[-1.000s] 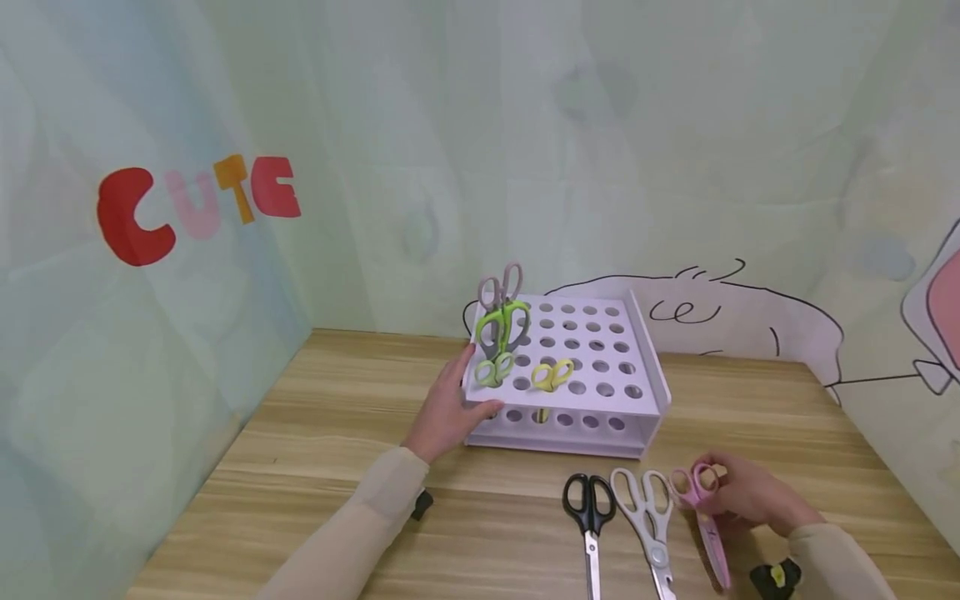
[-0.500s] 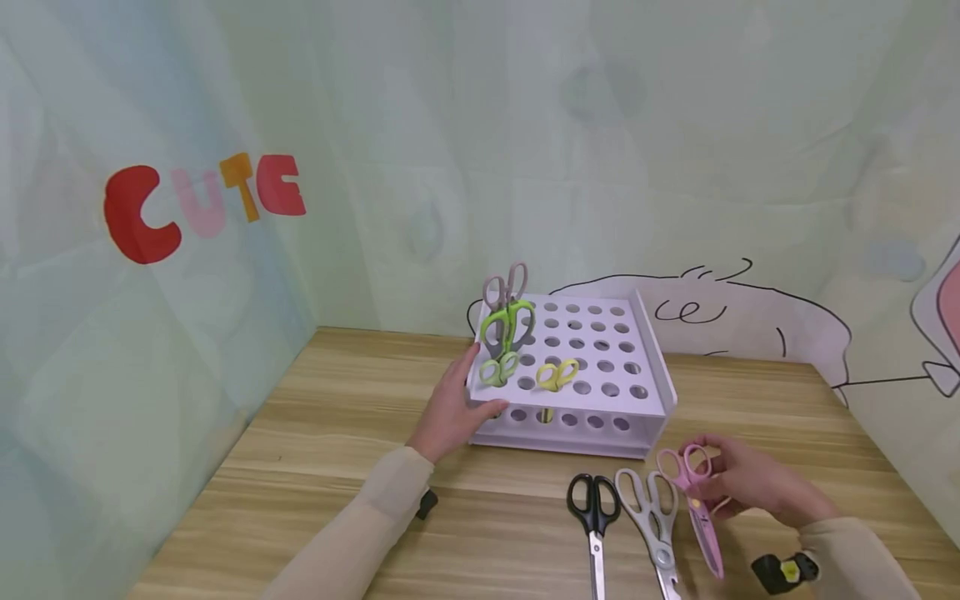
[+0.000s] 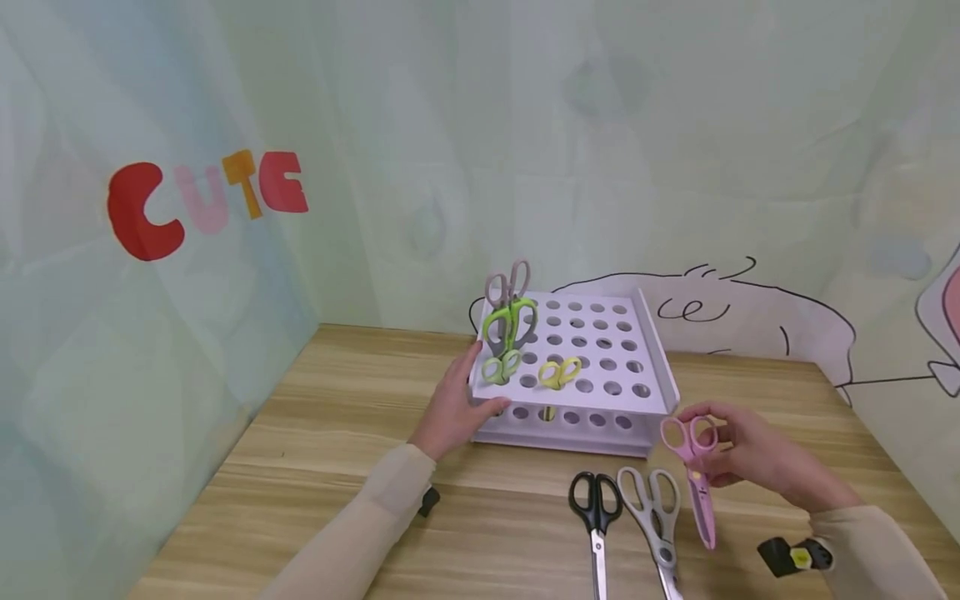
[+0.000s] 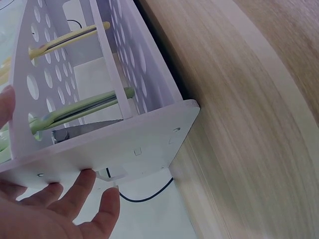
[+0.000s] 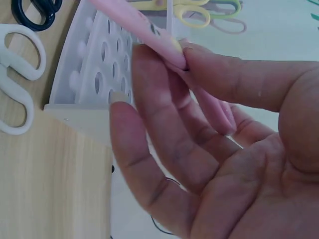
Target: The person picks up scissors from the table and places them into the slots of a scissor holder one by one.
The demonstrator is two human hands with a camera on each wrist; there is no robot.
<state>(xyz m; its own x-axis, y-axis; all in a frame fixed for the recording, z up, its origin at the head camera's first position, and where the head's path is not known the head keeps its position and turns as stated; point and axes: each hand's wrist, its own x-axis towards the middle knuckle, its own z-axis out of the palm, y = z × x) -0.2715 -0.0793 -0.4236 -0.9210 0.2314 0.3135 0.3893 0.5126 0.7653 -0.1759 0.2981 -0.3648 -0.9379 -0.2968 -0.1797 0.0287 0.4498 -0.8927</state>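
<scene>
My left hand (image 3: 453, 414) holds the left front corner of a white holed rack (image 3: 662, 354). Its thumb lies at the front edge, and its fingertips touch the outer side panel (image 4: 134, 147). To the right of the rack, my right hand (image 3: 768, 458) pinches pink scissors (image 3: 701, 504) between thumb and fingers. Their loops are up and the pink blades point down, above the table. In the right wrist view the pink scissors (image 5: 144, 30) cross in front of the rack.
Mauve scissors (image 3: 521, 277), green-and-grey scissors (image 3: 487, 323), pale green scissors (image 3: 511, 364) and yellow scissors (image 3: 551, 379) stand in the rack's holes. Black scissors (image 3: 596, 512) and light grey scissors (image 3: 662, 546) lie on the wooden table (image 3: 360, 383) in front. A printed curtain (image 3: 420, 150) hangs behind.
My right hand has lifted the pink scissors and moved them up towards the rack, their blades now steeper. My left hand stays at the rack's corner.
</scene>
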